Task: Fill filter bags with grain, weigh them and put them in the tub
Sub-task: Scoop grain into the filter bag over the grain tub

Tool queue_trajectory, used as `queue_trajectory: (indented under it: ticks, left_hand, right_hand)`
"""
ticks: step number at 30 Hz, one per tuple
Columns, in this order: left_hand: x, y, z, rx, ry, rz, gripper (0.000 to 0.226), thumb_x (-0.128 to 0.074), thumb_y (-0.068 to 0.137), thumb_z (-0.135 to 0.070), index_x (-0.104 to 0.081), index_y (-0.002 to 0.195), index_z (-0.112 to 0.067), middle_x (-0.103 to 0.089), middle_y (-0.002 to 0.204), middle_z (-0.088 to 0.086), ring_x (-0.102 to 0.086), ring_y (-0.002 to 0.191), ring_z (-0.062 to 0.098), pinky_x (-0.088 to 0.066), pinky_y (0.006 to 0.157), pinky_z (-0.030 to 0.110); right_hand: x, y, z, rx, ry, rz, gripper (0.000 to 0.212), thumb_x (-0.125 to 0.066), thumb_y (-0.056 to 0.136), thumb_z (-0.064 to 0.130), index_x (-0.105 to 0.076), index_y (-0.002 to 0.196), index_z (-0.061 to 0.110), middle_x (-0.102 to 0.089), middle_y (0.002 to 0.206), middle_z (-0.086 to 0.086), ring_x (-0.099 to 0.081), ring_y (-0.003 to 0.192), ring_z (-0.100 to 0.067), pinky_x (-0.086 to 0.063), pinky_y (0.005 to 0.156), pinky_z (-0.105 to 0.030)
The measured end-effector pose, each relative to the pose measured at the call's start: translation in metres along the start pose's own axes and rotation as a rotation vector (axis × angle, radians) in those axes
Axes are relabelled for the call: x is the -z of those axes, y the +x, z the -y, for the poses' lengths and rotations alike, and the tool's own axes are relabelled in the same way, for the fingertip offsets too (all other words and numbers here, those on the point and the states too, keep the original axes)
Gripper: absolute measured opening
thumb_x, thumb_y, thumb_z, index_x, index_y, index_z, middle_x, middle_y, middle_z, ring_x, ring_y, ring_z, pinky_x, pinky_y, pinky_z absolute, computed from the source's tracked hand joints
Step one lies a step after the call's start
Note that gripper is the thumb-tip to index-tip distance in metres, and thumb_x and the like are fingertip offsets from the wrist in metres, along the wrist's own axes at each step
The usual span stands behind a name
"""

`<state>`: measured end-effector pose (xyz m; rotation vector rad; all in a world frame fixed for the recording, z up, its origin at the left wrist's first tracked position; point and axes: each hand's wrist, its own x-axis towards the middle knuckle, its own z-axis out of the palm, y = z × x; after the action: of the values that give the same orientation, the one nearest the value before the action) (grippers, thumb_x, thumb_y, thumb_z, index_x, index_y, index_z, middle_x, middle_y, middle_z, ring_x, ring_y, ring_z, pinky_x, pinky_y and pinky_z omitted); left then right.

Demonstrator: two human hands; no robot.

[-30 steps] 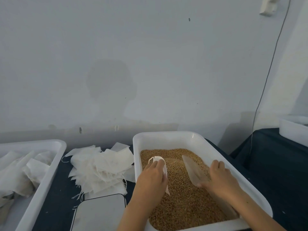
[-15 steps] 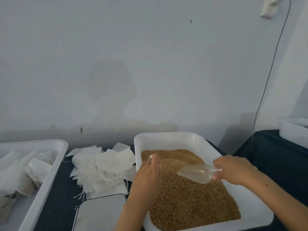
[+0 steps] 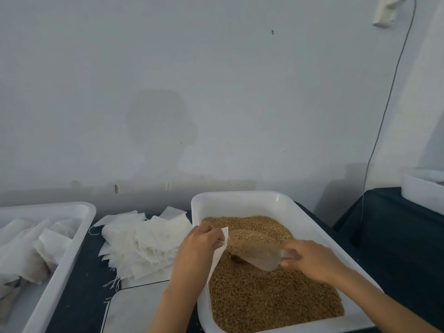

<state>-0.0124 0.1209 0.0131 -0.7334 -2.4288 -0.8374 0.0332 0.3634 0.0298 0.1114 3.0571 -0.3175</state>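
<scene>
A white tub (image 3: 242,200) in the middle holds brown grain (image 3: 269,299). My left hand (image 3: 195,251) pinches a white filter bag (image 3: 219,252) open over the tub's left side. My right hand (image 3: 312,260) grips the handle of a clear plastic scoop (image 3: 258,257) full of grain, its mouth pointing left at the bag's opening. A pile of empty filter bags (image 3: 144,243) lies left of the tub. At the far left, a second white tub (image 3: 69,239) holds several filled bags (image 3: 36,248).
A white scale platform (image 3: 139,306) sits at the bottom, between the two tubs. A dark cloth (image 3: 396,231) covers the table. Another white container (image 3: 425,191) stands at the far right. A grey cable (image 3: 382,116) hangs down the wall.
My right hand dug the scoop into the grain, lifted it loaded and brought it left to the bag. My left hand tilted the bag's mouth toward the scoop.
</scene>
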Motion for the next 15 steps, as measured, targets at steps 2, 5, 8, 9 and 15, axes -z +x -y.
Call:
queue_trajectory:
  ticks: [2,5,8,9,15]
  left_hand:
    - [0.001,0.0,0.0,-0.017,0.013,-0.017,0.006,-0.067,0.084,-0.003,-0.068,0.082,-0.009,-0.058,0.084,0.0,-0.056,0.076,0.015,-0.05,0.064,0.033]
    - [0.002,0.0,0.001,-0.047,0.015,-0.05,0.016,-0.077,0.071,0.001,-0.067,0.072,-0.012,-0.059,0.075,-0.002,-0.057,0.062,0.015,-0.048,0.048,0.031]
    - [0.003,0.001,-0.002,-0.11,0.012,-0.013,0.021,-0.082,0.066,-0.002,-0.067,0.068,-0.017,-0.059,0.072,-0.006,-0.055,0.054,0.009,-0.044,0.044,0.023]
    - [0.002,0.001,-0.004,-0.143,0.009,0.01,0.022,-0.083,0.065,-0.003,-0.067,0.067,-0.018,-0.059,0.071,-0.007,-0.053,0.054,0.005,-0.042,0.044,0.02]
    - [-0.001,0.0,-0.013,-0.255,-0.042,0.089,0.022,-0.071,0.077,0.001,-0.061,0.071,-0.018,-0.059,0.078,-0.009,-0.054,0.065,0.006,-0.046,0.055,0.021]
  right_hand:
    - [0.009,-0.008,-0.008,0.008,0.046,-0.047,0.011,-0.056,0.09,0.043,-0.057,0.092,0.032,-0.061,0.085,0.015,-0.056,0.075,0.005,-0.037,0.06,-0.011]
    - [0.035,-0.023,-0.016,0.025,0.077,-0.103,0.014,-0.057,0.088,0.046,-0.051,0.077,0.038,-0.057,0.077,0.018,-0.052,0.072,0.008,-0.037,0.061,-0.012]
    - [0.064,-0.035,-0.019,0.067,0.067,-0.108,0.012,-0.057,0.086,0.049,-0.057,0.084,0.037,-0.062,0.088,0.017,-0.057,0.087,0.002,-0.046,0.075,-0.021]
    - [0.072,-0.037,-0.018,0.082,0.049,-0.103,0.013,-0.057,0.085,0.05,-0.059,0.086,0.037,-0.063,0.089,0.015,-0.058,0.087,0.0,-0.047,0.078,-0.024]
    - [0.103,-0.038,-0.003,0.15,-0.15,0.003,0.013,-0.058,0.085,0.051,-0.056,0.076,0.042,-0.063,0.088,0.013,-0.056,0.086,0.0,-0.046,0.08,-0.025]
